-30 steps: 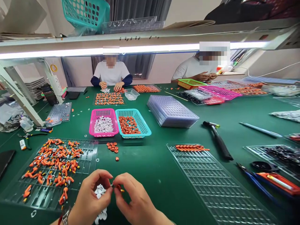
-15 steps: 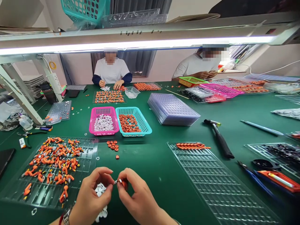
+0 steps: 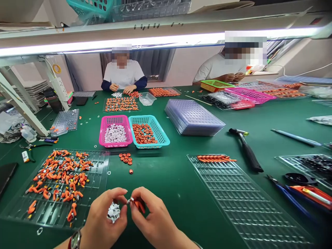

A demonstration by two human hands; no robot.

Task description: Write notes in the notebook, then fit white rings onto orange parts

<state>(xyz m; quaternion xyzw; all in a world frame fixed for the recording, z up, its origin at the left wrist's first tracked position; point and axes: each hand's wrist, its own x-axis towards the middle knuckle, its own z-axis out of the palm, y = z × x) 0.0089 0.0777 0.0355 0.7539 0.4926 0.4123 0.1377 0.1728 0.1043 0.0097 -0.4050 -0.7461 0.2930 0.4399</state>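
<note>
While both hands meet low over the green table (image 3: 171,180), the right hand (image 3: 153,221) pinches a small orange part (image 3: 140,205) between thumb and forefinger, and the left hand (image 3: 103,218) pinches a tiny white ring (image 3: 129,200) at its fingertips, the two pieces touching tip to tip. Cupped in the left palm sits a little heap of white rings (image 3: 113,211), seemingly kept there so the next one is within reach. Both wrists are bent inward, fingers curled, thumbs facing each other. A clear tray (image 3: 98,166) of orange pieces lies just left of the hands; a gridded clear tray (image 3: 241,197) with one row of orange parts lies to the right. Further off stand a pink basket (image 3: 115,121) of white rings and a teal basket (image 3: 155,122) of orange rings, side by side
</note>
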